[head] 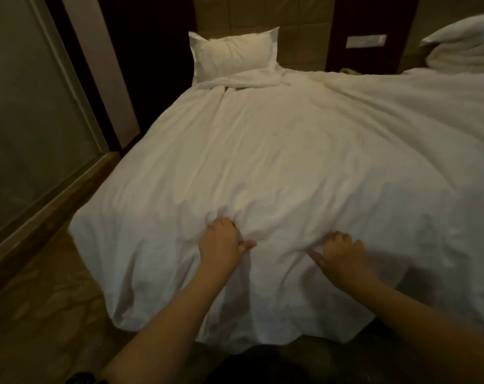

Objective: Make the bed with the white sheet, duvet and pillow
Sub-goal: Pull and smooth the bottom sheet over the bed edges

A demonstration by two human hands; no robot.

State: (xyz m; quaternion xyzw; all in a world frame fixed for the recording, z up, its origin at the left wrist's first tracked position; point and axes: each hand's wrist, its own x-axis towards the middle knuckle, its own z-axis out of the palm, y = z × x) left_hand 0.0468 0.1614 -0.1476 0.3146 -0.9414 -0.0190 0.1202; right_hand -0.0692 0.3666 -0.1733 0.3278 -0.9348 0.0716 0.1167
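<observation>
A white duvet [277, 151] covers the bed and hangs over its foot end towards the floor. At the head, on the left side, a white pillow [234, 52] leans against the headboard. My left hand [221, 245] grips a bunch of duvet cloth near the foot edge, fingers curled into the fabric and thumb out to the right. My right hand [342, 254] grips the duvet a little to the right, fingers curled, thumb pointing left. The cloth puckers between both hands. The sheet is hidden under the duvet.
A glass partition [27, 120] with a wooden sill runs along the left, leaving a narrow strip of patterned floor [41, 300] beside the bed. A second white pillow or bundle [462, 45] lies at the far right. A dark wooden panel [371, 31] stands behind the bed.
</observation>
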